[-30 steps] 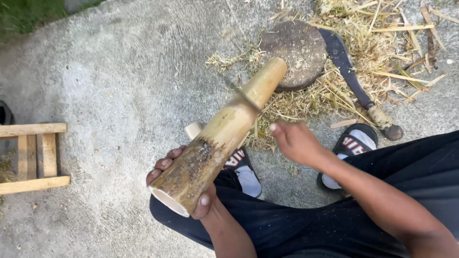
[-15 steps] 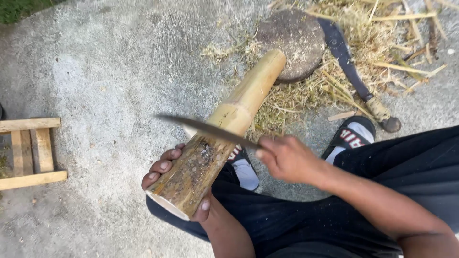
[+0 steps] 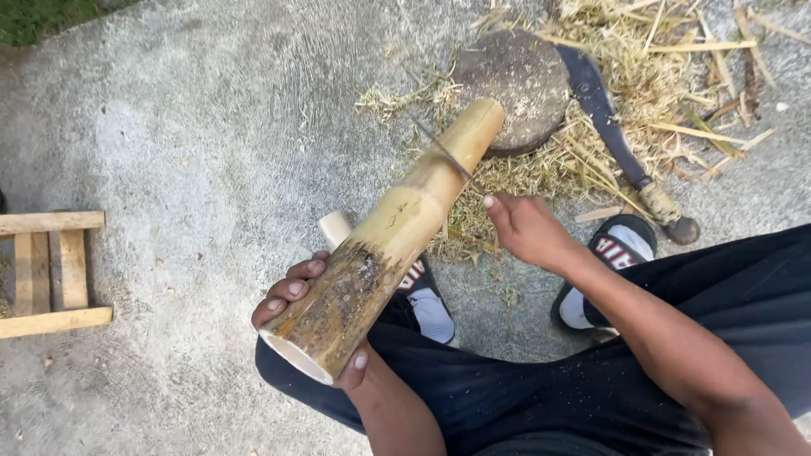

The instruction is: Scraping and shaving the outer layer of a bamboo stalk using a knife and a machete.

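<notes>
Left hand (image 3: 308, 317) cups the near end of the bamboo (image 3: 393, 232), which slants up off the lap towards the stone (image 3: 513, 84). Right hand (image 3: 528, 230) grips a knife (image 3: 443, 152), blade on the culm. Risk: the blade skids off that smooth round skin and swings towards the legs.

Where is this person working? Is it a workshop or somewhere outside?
Most likely outdoors, in a yard: rough concrete ground, grass at the edge, and straw-like shavings scattered around a round block. The left hand holds a bamboo pole.
</notes>
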